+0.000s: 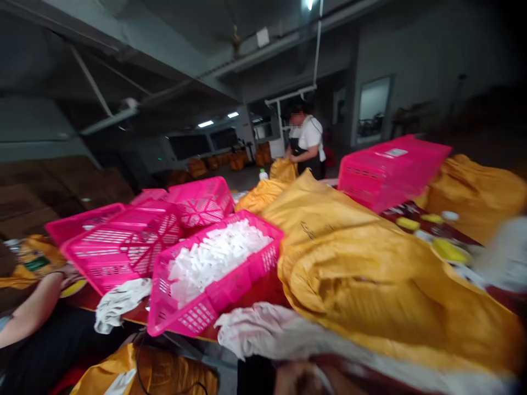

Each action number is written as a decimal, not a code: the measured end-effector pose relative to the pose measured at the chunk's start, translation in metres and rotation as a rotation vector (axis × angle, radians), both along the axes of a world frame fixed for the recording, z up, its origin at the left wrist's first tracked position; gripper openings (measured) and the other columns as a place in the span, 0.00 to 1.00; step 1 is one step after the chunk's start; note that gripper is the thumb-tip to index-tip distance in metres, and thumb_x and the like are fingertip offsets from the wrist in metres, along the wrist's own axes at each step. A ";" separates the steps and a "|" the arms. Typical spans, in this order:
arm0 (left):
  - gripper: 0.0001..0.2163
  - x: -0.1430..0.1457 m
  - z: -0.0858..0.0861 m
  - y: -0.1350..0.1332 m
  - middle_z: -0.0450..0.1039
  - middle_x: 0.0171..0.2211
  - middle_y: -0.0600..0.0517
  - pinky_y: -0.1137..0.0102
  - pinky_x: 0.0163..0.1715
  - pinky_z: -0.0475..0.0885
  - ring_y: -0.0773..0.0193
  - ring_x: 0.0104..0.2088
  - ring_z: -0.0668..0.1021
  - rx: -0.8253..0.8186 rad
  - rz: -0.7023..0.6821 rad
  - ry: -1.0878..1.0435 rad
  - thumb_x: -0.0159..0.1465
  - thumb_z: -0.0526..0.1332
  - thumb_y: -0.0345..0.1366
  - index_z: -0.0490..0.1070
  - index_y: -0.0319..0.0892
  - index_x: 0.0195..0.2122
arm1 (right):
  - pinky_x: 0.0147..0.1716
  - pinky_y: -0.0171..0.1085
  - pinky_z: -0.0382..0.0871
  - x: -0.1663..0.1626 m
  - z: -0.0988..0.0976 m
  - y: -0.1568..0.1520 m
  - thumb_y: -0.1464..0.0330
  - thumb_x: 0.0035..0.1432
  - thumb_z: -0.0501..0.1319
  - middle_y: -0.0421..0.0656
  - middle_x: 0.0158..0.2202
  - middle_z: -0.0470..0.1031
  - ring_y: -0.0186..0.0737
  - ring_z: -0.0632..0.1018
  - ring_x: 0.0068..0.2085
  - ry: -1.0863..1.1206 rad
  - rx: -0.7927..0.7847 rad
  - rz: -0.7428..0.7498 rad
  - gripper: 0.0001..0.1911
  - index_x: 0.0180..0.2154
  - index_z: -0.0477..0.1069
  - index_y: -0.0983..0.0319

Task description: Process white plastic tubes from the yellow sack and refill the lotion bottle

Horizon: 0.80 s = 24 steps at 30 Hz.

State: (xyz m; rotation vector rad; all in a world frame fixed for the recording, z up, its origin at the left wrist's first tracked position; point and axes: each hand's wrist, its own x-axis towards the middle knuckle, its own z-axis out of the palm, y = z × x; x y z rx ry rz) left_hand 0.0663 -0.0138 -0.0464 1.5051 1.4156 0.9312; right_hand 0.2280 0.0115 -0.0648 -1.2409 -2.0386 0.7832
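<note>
At the bottom edge, a blurred patch of skin with a pale band across it appears to be part of my right hand or wrist (302,378); its fingers cannot be made out. It is nearest a crumpled whitish cloth (263,329) along the table's front edge. Just beyond lies a large yellow woven sack (370,274), slumped and wrinkled. Left of the sack stands a pink plastic crate (185,323) filled with small white pieces (218,258), their kind too small to tell. My left hand is out of view.
More pink crates (123,241) lie tipped at the left, and another pink crate (370,175) stands at the right. A co-worker's arm (37,307) is at far left; another person (307,142) handles a yellow sack behind. A yellow sack (156,373) sits below the table.
</note>
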 end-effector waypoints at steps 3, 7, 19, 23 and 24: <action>0.16 -0.014 0.002 -0.002 0.77 0.33 0.50 0.62 0.40 0.76 0.57 0.37 0.78 -0.087 -0.080 -0.042 0.65 0.60 0.52 0.78 0.46 0.35 | 0.45 0.40 0.76 0.011 0.000 -0.014 0.58 0.71 0.52 0.42 0.46 0.78 0.42 0.79 0.48 0.080 -0.192 0.089 0.15 0.52 0.73 0.49; 0.11 -0.030 0.004 0.001 0.76 0.36 0.50 0.71 0.38 0.73 0.64 0.35 0.76 0.026 -0.170 0.041 0.66 0.63 0.42 0.76 0.42 0.44 | 0.49 0.41 0.72 0.018 0.000 -0.017 0.61 0.70 0.55 0.46 0.44 0.78 0.40 0.78 0.44 0.370 -0.275 0.277 0.16 0.53 0.70 0.62; 0.04 -0.035 0.013 -0.015 0.74 0.37 0.52 0.73 0.41 0.70 0.66 0.38 0.76 0.215 -0.358 0.206 0.68 0.61 0.33 0.73 0.43 0.43 | 0.40 0.34 0.67 0.025 0.025 -0.014 0.67 0.70 0.53 0.44 0.37 0.76 0.36 0.75 0.37 0.187 -0.169 0.418 0.11 0.46 0.72 0.64; 0.04 -0.039 0.016 -0.014 0.74 0.37 0.51 0.73 0.40 0.70 0.66 0.38 0.76 0.226 -0.409 0.199 0.68 0.61 0.32 0.72 0.43 0.43 | 0.35 0.32 0.64 0.018 0.012 -0.015 0.67 0.68 0.54 0.41 0.33 0.73 0.34 0.72 0.33 0.210 -0.225 0.408 0.09 0.43 0.70 0.64; 0.04 -0.039 0.015 -0.015 0.74 0.37 0.51 0.73 0.39 0.71 0.66 0.38 0.76 0.227 -0.408 0.198 0.68 0.60 0.32 0.72 0.42 0.43 | 0.36 0.32 0.64 0.015 0.008 -0.018 0.65 0.69 0.53 0.41 0.33 0.72 0.34 0.72 0.34 0.262 -0.262 0.372 0.10 0.43 0.69 0.64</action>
